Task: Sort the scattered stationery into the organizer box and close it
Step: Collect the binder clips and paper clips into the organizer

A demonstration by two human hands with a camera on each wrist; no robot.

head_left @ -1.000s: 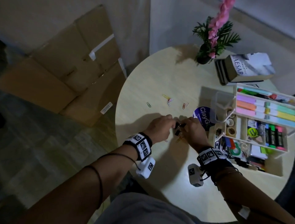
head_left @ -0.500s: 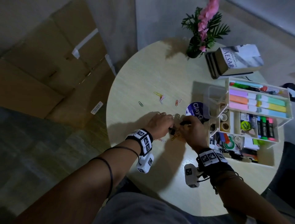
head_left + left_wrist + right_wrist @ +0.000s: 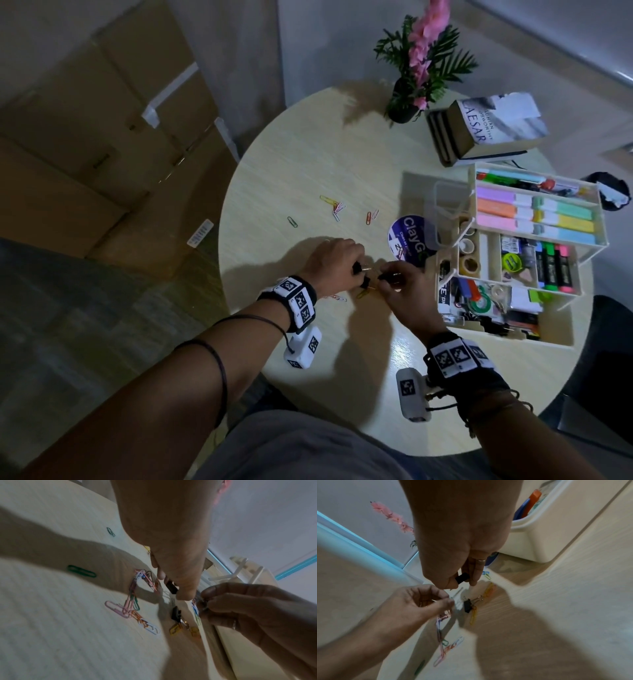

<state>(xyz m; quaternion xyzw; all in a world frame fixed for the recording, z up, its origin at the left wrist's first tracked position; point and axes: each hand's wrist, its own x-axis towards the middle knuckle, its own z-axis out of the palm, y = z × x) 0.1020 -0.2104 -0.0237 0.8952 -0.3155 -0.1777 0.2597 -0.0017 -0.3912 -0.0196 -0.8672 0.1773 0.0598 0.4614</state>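
Small black binder clips and coloured paper clips lie on the round table. My left hand [image 3: 356, 266] pinches one black binder clip [image 3: 171, 588] between thumb and finger. Close on its right, my right hand [image 3: 388, 277] grips a second black binder clip [image 3: 462, 578]. A third binder clip [image 3: 365, 283] lies on the table between the hands, beside a yellow paper clip [image 3: 473, 615]. A linked chain of paper clips [image 3: 132, 599] lies under my left hand. The white organizer box [image 3: 556, 329] stands open at the right, its trays full of highlighters, tape and markers.
More paper clips [image 3: 334, 209] are scattered further out on the table, with a green one [image 3: 292, 221] to their left. A purple round ClayGo lid [image 3: 409, 240] lies by the box. Books [image 3: 486, 130] and a potted plant [image 3: 418, 75] stand at the back. Cardboard boxes [image 3: 102, 137] are on the floor.
Both hands have stayed over the same pile of clips and drawn slightly apart, each with a black binder clip. The head view has shifted a little.
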